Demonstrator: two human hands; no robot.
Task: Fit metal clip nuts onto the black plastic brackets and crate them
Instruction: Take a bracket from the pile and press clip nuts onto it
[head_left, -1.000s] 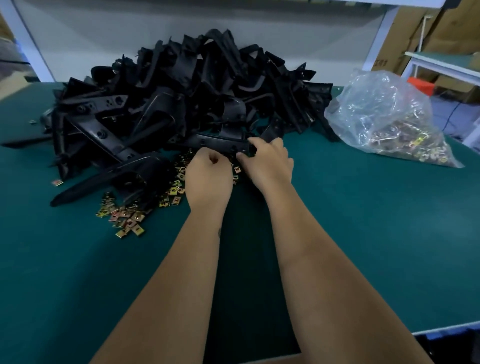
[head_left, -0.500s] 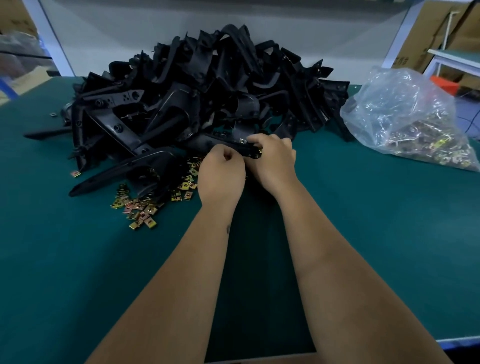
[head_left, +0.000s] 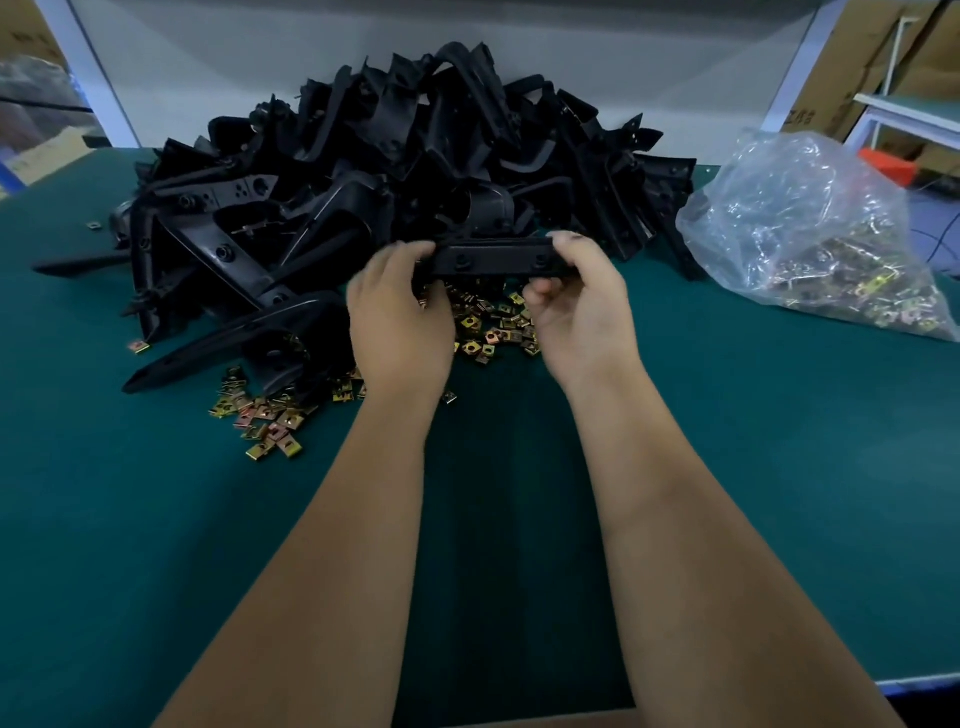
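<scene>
A: While the bracket is up off the counter like that, how does it handle, would you say?

B: Light and stiff, I judge. It is moulded black plastic, a flat bar that keeps its shape though it is held only at the ends. The left hand grips its left end with curled fingers; the right hand pinches the right end, thumb on top and fingers curled beneath. Neither hand is spread.

A: And where exactly is it?

B: Held in the air between the two hands, just in front of the bracket pile and above the loose clip nuts scattered on the counter.

A: Which way does it run?

B: Its long axis lies left to right across the view, roughly level. The broad face with two small bosses faces the person.

A: Where would you hold it to fit a nut?

B: By one end, leaving the other end free. The nuts are small, springy metal, probably sharp-edged, so a fingertip pinch suits them. More sit in the clear bag, well to the right.

A: Any nut in hand?

B: I cannot tell; the palms hide it.
</scene>
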